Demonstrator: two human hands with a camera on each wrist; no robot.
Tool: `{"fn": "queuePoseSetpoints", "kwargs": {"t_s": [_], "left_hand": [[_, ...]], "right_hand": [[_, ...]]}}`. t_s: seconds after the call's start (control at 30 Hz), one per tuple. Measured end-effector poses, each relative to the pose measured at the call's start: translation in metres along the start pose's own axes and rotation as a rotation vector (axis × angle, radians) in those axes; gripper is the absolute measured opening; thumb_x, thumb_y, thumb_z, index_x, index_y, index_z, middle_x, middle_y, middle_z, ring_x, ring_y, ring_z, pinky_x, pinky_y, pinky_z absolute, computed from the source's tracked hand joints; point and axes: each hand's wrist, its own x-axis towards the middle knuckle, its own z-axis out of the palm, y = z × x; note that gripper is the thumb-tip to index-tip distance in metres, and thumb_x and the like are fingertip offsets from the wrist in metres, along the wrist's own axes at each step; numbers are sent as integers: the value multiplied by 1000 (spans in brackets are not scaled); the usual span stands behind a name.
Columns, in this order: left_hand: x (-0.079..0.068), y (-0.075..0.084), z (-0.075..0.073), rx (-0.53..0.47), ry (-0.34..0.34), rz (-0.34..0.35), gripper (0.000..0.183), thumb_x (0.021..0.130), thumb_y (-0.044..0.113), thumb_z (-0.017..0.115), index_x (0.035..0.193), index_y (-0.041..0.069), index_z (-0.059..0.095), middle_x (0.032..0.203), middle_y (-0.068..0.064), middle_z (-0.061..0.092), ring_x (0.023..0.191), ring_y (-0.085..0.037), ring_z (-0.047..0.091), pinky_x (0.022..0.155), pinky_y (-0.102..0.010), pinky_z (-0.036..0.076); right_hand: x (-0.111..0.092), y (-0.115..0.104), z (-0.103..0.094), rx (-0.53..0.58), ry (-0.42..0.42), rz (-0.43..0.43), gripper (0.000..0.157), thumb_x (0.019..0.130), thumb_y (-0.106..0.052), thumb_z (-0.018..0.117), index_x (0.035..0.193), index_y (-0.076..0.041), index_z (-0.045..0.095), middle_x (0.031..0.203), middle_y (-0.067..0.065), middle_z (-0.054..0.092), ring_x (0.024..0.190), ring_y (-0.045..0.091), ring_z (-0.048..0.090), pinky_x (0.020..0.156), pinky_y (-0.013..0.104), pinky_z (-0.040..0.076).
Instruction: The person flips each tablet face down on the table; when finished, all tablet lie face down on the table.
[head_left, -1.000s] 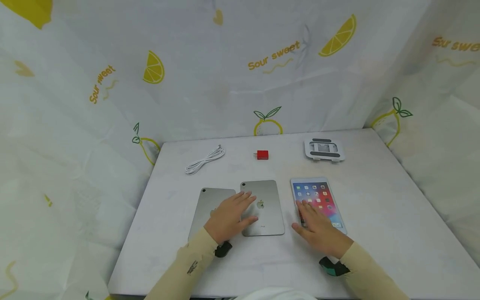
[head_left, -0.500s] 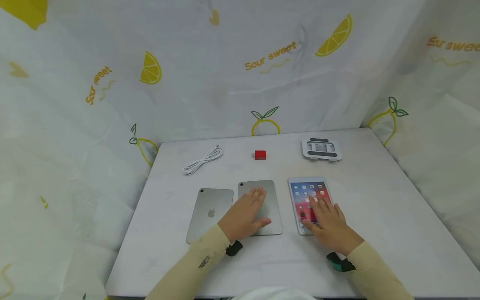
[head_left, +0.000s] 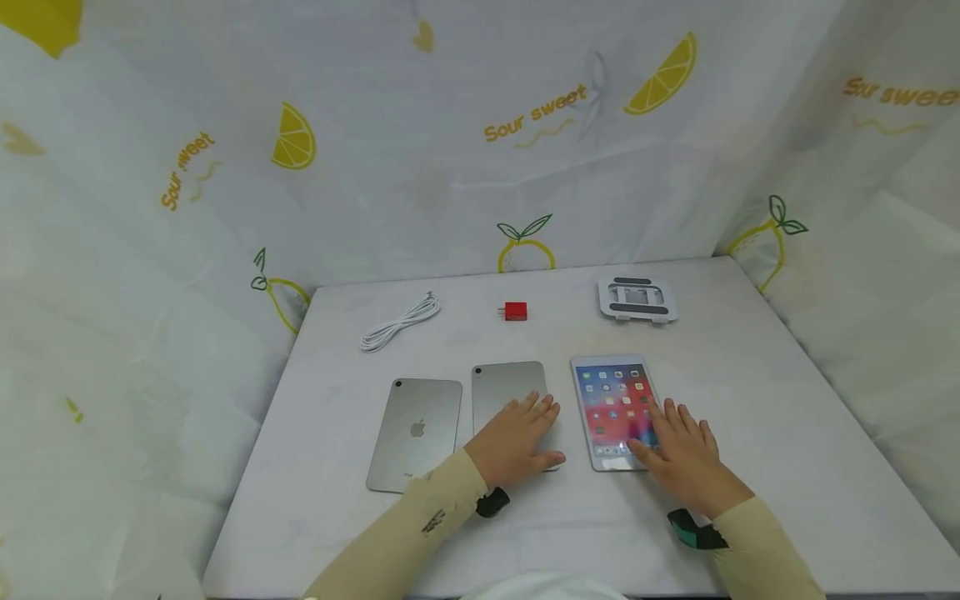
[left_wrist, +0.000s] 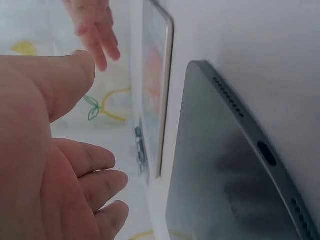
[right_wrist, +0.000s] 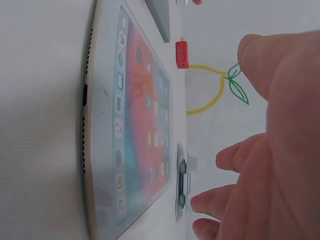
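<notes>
Three tablets lie in a row on the table (head_left: pixel 300 500), nearest to me; the smaller things stand behind them. Far left, a cable (head_left: pixel 401 322) lies gathered in a long bundle, which I judge keeps it from tangling. In front of it, the left tablet (head_left: pixel 416 425) lies face down, logo and camera showing. The middle tablet (head_left: pixel 504 387) lies the same way, its port edge towards me. My left hand (head_left: pixel 513 442) hangs above it, fingers extended, slightly apart and clamped on nothing; the left wrist view shows clearance beneath the palm. Behind, a red plug (head_left: pixel 515 312) lies with its prongs pointing left. The right tablet (head_left: pixel 611 408) is face up, screen lit, home button nearest me, presumably so that I can read it upright. Beyond it, the stand (head_left: pixel 637 300) is folded flat, apparently to sit low. Furthest right, my right hand (head_left: pixel 690 462) hovers over the right tablet's edge, fingers spread, gripping nothing; the right wrist view shows it off the glass.
</notes>
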Motion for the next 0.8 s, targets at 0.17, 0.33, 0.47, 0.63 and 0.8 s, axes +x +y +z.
{"fn": "queuePoseSetpoints", "kwargs": {"t_s": [0.17, 0.33, 0.47, 0.63, 0.8], "left_hand": [[6, 10, 3, 7, -29, -4, 80, 108, 60, 52, 168, 11, 35, 173, -5, 30, 161, -23, 21, 128, -43, 22], [9, 21, 9, 11, -65, -3, 79, 108, 61, 52, 167, 11, 38, 172, -4, 34, 160, -23, 25, 128, -40, 24], [13, 26, 13, 29, -69, 4, 79, 108, 63, 50, 167, 12, 39, 172, -2, 35, 160, -20, 26, 128, -38, 24], [17, 29, 15, 47, -81, 11, 80, 108, 65, 46, 168, 14, 38, 172, 0, 34, 160, -18, 25, 128, -37, 23], [20, 33, 14, 72, -91, 9, 80, 107, 66, 46, 167, 13, 38, 171, 0, 36, 159, -18, 28, 127, -36, 25]], "right_hand": [[-1, 6, 5, -17, 3, 32, 93, 106, -49, 61, 164, 11, 19, 161, 50, 12, 148, 69, 6, 115, 82, -3], [-1, 8, 10, -17, -16, 61, 94, 107, -52, 59, 162, 14, 23, 159, 51, 14, 147, 70, 7, 114, 82, -1], [-3, 7, 12, -26, -23, 63, 94, 106, -55, 58, 161, 15, 25, 159, 51, 16, 147, 69, 9, 114, 82, 1], [-4, 7, 14, -31, -18, 58, 93, 107, -53, 57, 160, 16, 24, 159, 52, 17, 146, 70, 10, 113, 83, 2], [-4, 9, 18, -5, -3, 41, 89, 108, -49, 58, 158, 18, 27, 158, 51, 20, 146, 70, 12, 113, 84, 2]]}}
